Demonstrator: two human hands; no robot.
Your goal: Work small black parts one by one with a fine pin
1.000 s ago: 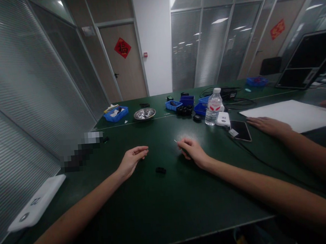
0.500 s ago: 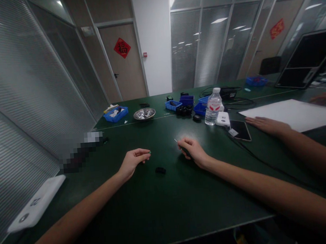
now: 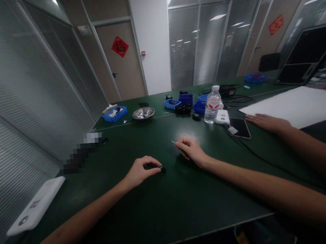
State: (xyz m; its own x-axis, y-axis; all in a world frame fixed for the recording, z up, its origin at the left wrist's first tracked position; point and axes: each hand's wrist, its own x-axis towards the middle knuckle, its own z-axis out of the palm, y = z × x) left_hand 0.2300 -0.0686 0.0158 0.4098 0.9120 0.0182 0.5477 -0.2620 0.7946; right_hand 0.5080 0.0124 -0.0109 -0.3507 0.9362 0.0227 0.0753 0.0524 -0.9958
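My left hand (image 3: 144,170) is closed in a pinch on a small green piece (image 3: 160,167), too small to name. Its fingertips are right at a small black part (image 3: 163,170) on the green table, which they partly cover. My right hand (image 3: 191,150) wraps around a screwdriver, whose dark handle is mostly hidden in the palm. The thin metal shaft (image 3: 173,141) points up and left, apart from the black part.
A steel bowl (image 3: 143,113) with small pieces and several blue trays (image 3: 114,114) stand farther back. To the right are a water bottle (image 3: 212,104), a white device (image 3: 222,117), a phone (image 3: 239,127) with a cable, and another person's hand (image 3: 266,122) by a white sheet (image 3: 295,103).
My left hand has moved right and slightly nearer, bringing the green piece to the black part. My right hand with the screwdriver has shifted only slightly left.
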